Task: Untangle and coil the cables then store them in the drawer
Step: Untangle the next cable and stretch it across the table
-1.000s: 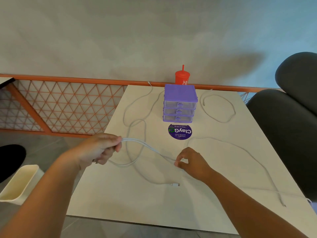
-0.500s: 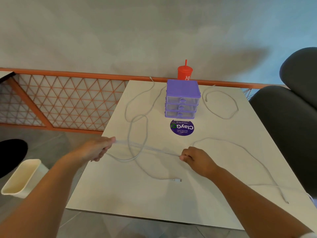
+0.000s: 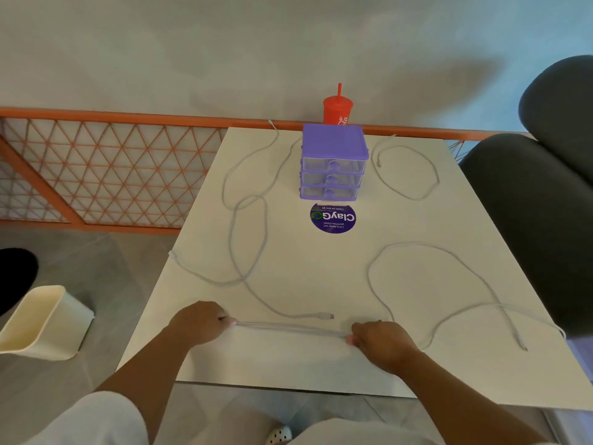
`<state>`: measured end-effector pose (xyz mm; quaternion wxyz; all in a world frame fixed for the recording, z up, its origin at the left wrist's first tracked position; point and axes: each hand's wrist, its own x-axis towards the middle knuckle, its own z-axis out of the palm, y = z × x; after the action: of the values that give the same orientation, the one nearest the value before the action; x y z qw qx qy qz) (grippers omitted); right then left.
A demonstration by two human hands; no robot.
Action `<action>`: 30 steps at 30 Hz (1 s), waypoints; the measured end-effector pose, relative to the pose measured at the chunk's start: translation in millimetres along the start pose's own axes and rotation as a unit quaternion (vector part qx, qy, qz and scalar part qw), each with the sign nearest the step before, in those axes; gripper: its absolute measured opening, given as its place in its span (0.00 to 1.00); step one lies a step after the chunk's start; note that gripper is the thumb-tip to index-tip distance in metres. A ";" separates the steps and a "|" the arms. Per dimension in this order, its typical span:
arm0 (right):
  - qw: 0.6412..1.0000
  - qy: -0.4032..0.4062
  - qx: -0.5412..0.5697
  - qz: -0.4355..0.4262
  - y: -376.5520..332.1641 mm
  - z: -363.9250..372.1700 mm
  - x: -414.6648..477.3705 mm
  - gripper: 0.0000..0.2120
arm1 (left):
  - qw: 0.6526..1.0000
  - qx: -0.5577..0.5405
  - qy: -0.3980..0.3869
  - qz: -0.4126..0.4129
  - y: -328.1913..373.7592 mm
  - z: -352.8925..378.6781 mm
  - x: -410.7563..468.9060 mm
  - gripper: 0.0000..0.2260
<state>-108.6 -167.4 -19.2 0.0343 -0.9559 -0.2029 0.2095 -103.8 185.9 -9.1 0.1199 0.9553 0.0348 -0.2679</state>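
1. Head view, hands: the left hand (image 3: 199,322) and right hand (image 3: 382,343) sit low on the near part of the white table (image 3: 321,367). Each has its fingers curled and pinches one end of a folded white cable bundle (image 3: 288,329), pulled straight between them.
2. Head view, other cables: a loose cable (image 3: 250,239) crosses itself on the left, and its plug (image 3: 329,315) lies just beyond the bundle. A long cable (image 3: 449,277) trails right from the right hand. A third loop (image 3: 407,171) lies far right.
3. Head view, store: the purple drawer unit (image 3: 333,162) stands far centre, all three clear drawers closed.
4. Risks, my judgement:
   - Pulling the bundle could drag the trailing length and tighten its loops into a knot.
   - The left cable reaches the table edge (image 3: 171,253) and may slide to the floor beside the cream bin (image 3: 41,319).
   - Letting go of either end would let the folds spring apart.
   - Opening a drawer needs a free hand.
5. Writing: the round purple sticker (image 3: 333,217) reads "ClayGo", upside down, with small lines "Clean as you go" and "Let's keep our pantries clean". The red cup (image 3: 337,110) behind the drawers shows white script, mostly hidden.
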 end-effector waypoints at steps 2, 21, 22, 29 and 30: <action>0.999 -0.007 -0.036 -0.003 5.9 -0.8 -0.3 0.20 | 1.000 0.017 0.008 -0.006 1.0 2.0 1.7 0.18; 0.991 0.042 0.086 0.094 93.2 -117.3 -43.2 0.12 | 0.997 0.058 0.042 0.014 0.3 -0.4 7.7 0.17; 0.991 0.014 0.088 0.104 94.3 -98.2 -46.4 0.13 | 0.997 0.064 0.041 0.015 -1.7 -1.1 7.4 0.18; 0.966 0.021 0.157 0.204 99.8 11.4 -70.6 0.15 | 0.997 0.078 0.023 0.010 -12.0 2.5 6.8 0.17; 0.963 0.029 0.171 0.207 100.4 11.1 -71.1 0.12 | 0.997 0.079 0.021 0.010 -12.7 3.1 7.2 0.17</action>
<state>-134.7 -288.1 -17.0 0.1589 -0.9626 0.0397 0.2157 -100.9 197.5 -18.1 0.0462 0.9675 0.0065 -0.2487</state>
